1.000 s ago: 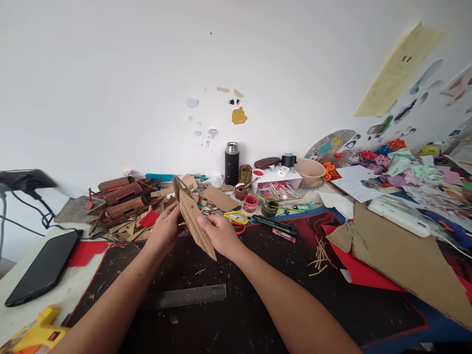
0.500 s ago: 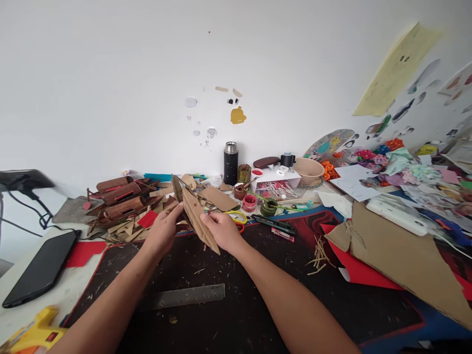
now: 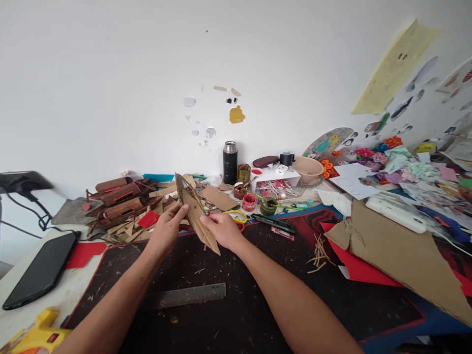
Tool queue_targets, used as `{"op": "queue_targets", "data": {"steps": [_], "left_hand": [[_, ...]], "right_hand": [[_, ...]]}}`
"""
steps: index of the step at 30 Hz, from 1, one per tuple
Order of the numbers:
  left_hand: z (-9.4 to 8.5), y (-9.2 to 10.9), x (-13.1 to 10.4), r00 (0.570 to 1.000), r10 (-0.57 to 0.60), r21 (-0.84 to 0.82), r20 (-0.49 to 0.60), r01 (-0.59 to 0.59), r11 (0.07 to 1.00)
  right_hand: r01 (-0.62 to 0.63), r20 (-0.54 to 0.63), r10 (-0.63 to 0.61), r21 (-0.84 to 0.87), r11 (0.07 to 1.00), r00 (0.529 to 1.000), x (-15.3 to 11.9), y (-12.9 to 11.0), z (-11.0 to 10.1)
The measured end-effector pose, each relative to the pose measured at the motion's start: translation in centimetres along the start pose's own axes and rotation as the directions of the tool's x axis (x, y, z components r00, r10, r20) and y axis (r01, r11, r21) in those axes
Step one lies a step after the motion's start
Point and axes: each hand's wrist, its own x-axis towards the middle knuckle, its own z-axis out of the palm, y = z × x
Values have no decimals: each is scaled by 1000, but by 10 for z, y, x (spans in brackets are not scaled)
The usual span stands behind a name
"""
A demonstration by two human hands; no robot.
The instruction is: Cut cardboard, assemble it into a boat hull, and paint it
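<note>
Between my two hands a small boat-shaped cardboard model [image 3: 199,221] is held up above the dark mat, tilted with its pointed near end down to the right. My left hand [image 3: 166,227] grips its left side, thumb on the cardboard. On the right side, my right hand [image 3: 221,229] pinches the edge between thumb and fingers; some fingertips are hidden behind the piece. Yellow-handled scissors [image 3: 238,216] lie just behind my right hand. A clear ruler [image 3: 188,296] rests on the mat below the model.
Brown-painted boat models [image 3: 123,201] and cardboard scraps crowd the back left. Paint jars [image 3: 249,201], a black flask [image 3: 230,164] and a utility knife [image 3: 273,223] stand or lie behind. Large cardboard [image 3: 405,260] is at right, a tablet [image 3: 42,270] and yellow glue gun [image 3: 40,332] at left.
The cardboard model has turned slightly, so its broad side faces me more. My left hand has shifted a little to the right along it, and my right hand has barely moved.
</note>
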Motion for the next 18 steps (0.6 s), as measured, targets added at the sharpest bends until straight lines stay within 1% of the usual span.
{"op": "queue_targets", "data": {"steps": [4, 7, 9, 13, 15, 18], "left_hand": [[8, -4, -3, 1000, -20, 49, -4, 20, 999], [14, -8, -5, 999, -23, 111, 22, 21, 994], [15, -8, -7, 999, 0, 150, 39, -6, 989], [12, -4, -7, 997, 56, 263, 48, -67, 962], [11, -3, -7, 996, 82, 299, 43, -91, 950], [10, -8, -6, 992, 123, 334, 27, -125, 934]], "right_hand": [[25, -74, -36, -149, 989, 997, -1, -3, 0], [38, -124, -59, -160, 986, 991, -1, -3, -2], [19, -114, -31, -104, 994, 993, 0, -2, -4], [-37, -21, 37, 0, 999, 999, -2, -3, -7], [-51, 1, 51, 15, 999, 999, -3, -4, -8], [-41, -2, 41, -4, 999, 999, -3, -4, -7]]}}
